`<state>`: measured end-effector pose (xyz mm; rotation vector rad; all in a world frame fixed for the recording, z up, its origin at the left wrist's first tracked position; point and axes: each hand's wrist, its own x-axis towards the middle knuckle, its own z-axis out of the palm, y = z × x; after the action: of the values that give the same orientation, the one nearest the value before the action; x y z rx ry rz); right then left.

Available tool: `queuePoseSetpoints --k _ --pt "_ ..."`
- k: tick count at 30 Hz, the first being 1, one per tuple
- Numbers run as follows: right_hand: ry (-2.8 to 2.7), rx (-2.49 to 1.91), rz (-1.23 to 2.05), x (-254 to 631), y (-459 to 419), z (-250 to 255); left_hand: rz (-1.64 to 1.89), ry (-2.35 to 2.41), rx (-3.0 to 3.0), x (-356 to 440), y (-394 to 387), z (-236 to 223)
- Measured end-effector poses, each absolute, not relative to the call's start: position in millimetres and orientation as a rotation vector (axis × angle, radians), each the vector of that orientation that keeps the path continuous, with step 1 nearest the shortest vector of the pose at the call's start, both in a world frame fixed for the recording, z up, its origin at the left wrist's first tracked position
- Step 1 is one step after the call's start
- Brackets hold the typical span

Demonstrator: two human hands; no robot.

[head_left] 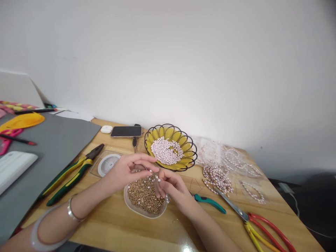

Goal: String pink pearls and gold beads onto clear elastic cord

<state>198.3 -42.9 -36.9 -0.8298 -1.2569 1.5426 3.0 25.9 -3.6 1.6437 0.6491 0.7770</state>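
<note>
My left hand (136,167) hovers over the near side of a yellow-lined basket, its thumb and fingers drawn together in a pinch; what lies between the tips is too small to make out. Close beside it, my right hand (172,185) has curled fingers around a short string of beads (159,180), with pale, shiny beads showing at the fingertips and below the hand. Beneath both hands sits a whitish bowl (147,214) filled with small gold beads (144,196), a few clear or silver ones among them.
Behind stands the wire basket (193,161) of pale pink beads (166,150). Pliers (76,171), a spool (108,164), phone (126,131) and white earbud case (106,129) lie left. Rightward are bead strands (216,177), teal-handled pliers (211,202), scissors (245,215) and bagged strands (231,157).
</note>
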Motion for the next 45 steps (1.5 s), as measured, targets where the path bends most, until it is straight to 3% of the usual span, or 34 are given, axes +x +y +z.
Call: queuePoseSetpoints --k 45 --pt "-1.262 -0.875 1.577 196.7 -43.7 -35.0 0.809 0.621 1.674 2.0 24.4 -4.6"
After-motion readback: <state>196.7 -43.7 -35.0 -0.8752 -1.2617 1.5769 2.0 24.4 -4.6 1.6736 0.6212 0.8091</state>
